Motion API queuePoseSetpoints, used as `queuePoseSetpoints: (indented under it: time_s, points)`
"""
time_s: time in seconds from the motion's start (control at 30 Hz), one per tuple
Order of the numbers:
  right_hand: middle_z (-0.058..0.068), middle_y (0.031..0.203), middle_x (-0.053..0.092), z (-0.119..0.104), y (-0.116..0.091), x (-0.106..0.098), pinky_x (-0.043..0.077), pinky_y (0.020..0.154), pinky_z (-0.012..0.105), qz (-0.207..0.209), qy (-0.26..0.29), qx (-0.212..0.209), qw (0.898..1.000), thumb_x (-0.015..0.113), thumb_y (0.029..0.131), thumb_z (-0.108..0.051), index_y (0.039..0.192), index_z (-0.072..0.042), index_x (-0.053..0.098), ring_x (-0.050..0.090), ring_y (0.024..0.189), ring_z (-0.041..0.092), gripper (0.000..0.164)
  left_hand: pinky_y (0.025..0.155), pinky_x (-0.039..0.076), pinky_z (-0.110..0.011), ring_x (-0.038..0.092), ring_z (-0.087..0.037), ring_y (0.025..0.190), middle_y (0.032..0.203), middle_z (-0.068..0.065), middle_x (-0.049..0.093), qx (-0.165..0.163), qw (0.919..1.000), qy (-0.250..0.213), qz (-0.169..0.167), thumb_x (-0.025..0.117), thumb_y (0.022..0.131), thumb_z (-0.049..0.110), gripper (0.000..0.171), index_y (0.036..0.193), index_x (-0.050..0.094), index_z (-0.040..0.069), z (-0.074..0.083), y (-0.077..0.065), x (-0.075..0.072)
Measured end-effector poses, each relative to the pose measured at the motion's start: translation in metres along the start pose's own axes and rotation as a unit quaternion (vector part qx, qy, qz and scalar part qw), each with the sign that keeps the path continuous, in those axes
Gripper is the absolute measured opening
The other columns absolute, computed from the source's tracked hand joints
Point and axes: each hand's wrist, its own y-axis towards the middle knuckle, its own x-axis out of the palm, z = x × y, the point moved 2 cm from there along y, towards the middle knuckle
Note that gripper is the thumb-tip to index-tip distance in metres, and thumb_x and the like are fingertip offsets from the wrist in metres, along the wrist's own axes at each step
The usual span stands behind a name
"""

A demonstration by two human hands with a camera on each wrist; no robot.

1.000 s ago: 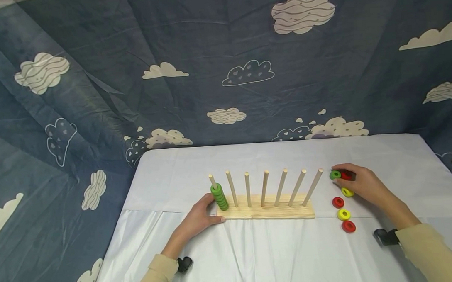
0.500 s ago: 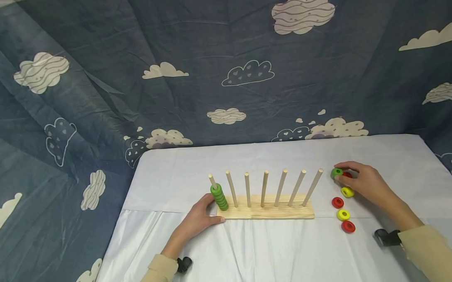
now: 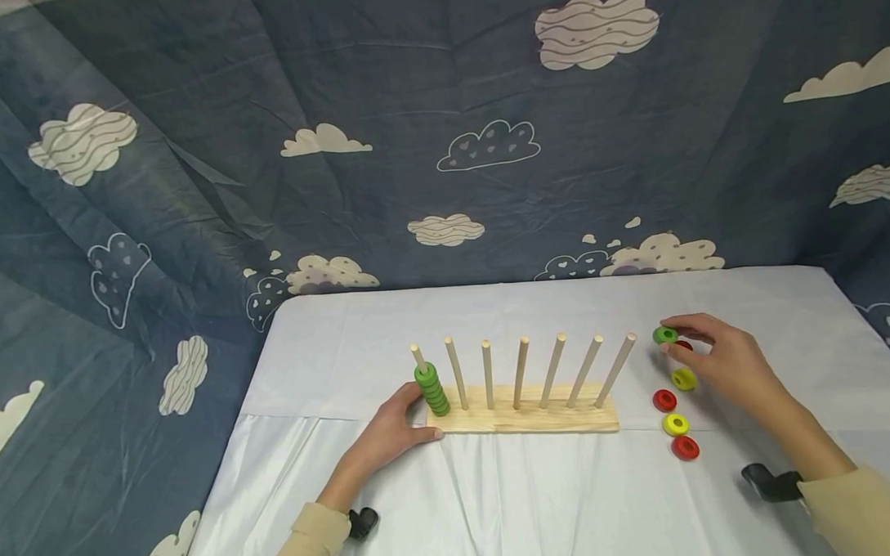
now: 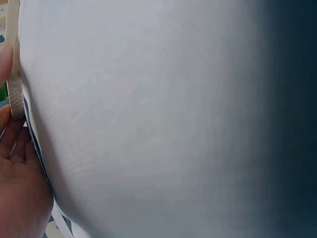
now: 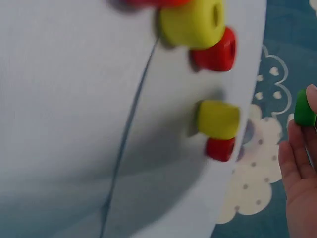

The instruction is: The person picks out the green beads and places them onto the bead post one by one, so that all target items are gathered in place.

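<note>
A wooden peg rack (image 3: 523, 419) with several upright pegs stands on the table. Several green rings (image 3: 432, 388) are stacked on its leftmost peg. My left hand (image 3: 389, 427) grips that end of the base, thumb along the front edge; the left wrist view shows the base's end (image 4: 17, 99) between thumb and fingers. At the right, my right hand (image 3: 727, 358) pinches a green ring (image 3: 664, 335) between thumb and fingertips. In the right wrist view this green ring (image 5: 304, 108) is held off the tabletop. A red ring (image 3: 684, 345) lies partly hidden behind the right thumb.
Right of the rack lie a yellow ring (image 3: 684, 379), a red ring (image 3: 664, 400), another yellow ring (image 3: 675, 424) and another red ring (image 3: 685, 448) in a rough column. White cloth (image 3: 526, 504) covers the table. A dark cloud-patterned curtain (image 3: 409, 91) hangs behind.
The right hand has risen slightly and shifted a little right with the green ring, away from the red ring beside it. The left hand and rack have stayed in place.
</note>
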Motion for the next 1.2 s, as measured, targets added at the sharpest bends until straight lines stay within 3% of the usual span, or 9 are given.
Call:
queuePoseSetpoints:
  time_s: [0.13,0.23,0.3,0.37,0.63,1.2]
  points:
    - [0.012,0.118,0.06,-0.014,-0.008,-0.006,0.048,0.09,0.058,0.024,-0.002,-0.011,1.0,0.076,0.085,-0.019,0.126,-0.009,0.059,0.055,0.109,0.034,0.045,0.116,0.025,-0.043,0.031,-0.022,0.14,0.147,-0.001,0.043,0.001,1.0,-0.002,0.001,0.08,0.076,0.041,0.083,0.146,0.042,0.016,0.0,0.0,0.0]
    - [0.008,0.116,0.061,-0.026,-0.013,-0.01,0.051,0.091,0.022,0.044,-0.006,-0.02,0.999,0.077,0.083,-0.019,0.124,-0.011,0.06,0.057,0.107,0.029,0.045,0.116,0.024,-0.043,0.031,-0.022,0.141,0.147,-0.001,0.043,0.001,1.0,-0.002,0.001,0.08,0.076,0.041,0.084,0.146,0.041,0.016,0.0,0.0,0.0]
    - [0.006,0.115,0.062,-0.032,-0.016,-0.013,0.04,0.084,0.001,0.057,-0.006,-0.028,0.998,0.078,0.082,-0.017,0.123,-0.012,0.061,0.057,0.105,0.025,0.045,0.116,0.024,-0.044,0.031,-0.022,0.141,0.148,-0.001,0.043,0.002,1.0,-0.002,0.001,0.08,0.076,0.041,0.084,0.146,0.041,0.016,0.0,0.0,0.0]
    - [0.005,0.114,0.062,-0.038,-0.018,-0.015,0.025,0.079,-0.007,0.066,-0.003,-0.034,0.997,0.079,0.081,-0.017,0.122,-0.013,0.062,0.056,0.103,0.021,0.044,0.116,0.024,-0.044,0.031,-0.022,0.141,0.148,0.0,0.042,0.002,1.0,-0.001,0.001,0.08,0.076,0.042,0.084,0.146,0.041,0.016,0.0,0.0,0.0]
    - [0.001,0.113,0.062,-0.062,-0.024,-0.026,0.026,0.081,-0.007,0.095,0.003,-0.052,0.994,0.08,0.081,-0.024,0.12,-0.016,0.064,0.048,0.096,0.0,0.043,0.116,0.025,-0.044,0.031,-0.022,0.141,0.148,0.0,0.043,0.0,1.0,0.0,0.0,0.08,0.076,0.041,0.084,0.146,0.041,0.016,0.001,-0.001,0.0]
    - [0.003,0.112,0.064,-0.119,-0.029,-0.049,0.029,0.083,-0.003,0.149,0.009,-0.094,0.984,0.08,0.081,-0.02,0.121,-0.016,0.066,0.046,0.095,0.0,0.042,0.116,0.025,-0.043,0.032,-0.022,0.14,0.148,-0.001,0.043,-0.006,1.0,0.004,0.002,0.08,0.076,0.041,0.084,0.146,0.041,0.017,0.002,-0.001,0.0]
